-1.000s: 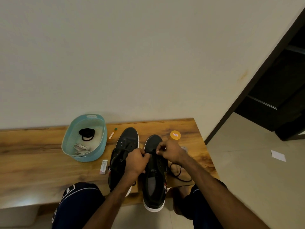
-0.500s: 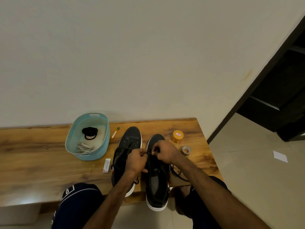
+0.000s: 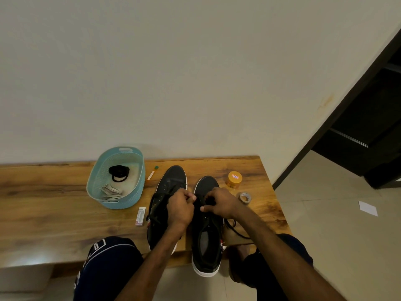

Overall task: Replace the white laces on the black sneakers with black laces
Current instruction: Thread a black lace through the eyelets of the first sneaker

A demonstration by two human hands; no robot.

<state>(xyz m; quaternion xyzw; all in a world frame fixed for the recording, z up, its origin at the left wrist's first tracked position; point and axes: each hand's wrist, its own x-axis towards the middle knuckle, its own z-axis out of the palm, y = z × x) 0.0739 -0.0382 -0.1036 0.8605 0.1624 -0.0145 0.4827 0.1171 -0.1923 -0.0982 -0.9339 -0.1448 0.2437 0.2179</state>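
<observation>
Two hands meet over the right sneaker [image 3: 207, 242], which lies on the bench [image 3: 54, 213] with its long axis pointing straight away from me, toe toward the wall. Left hand [image 3: 181, 208] and right hand [image 3: 219, 203] are both curled, and I judge each pinches the black lace [image 3: 237, 232] at the eyelets. Its slack trails off to the shoe's right, nearer the right hand.
</observation>
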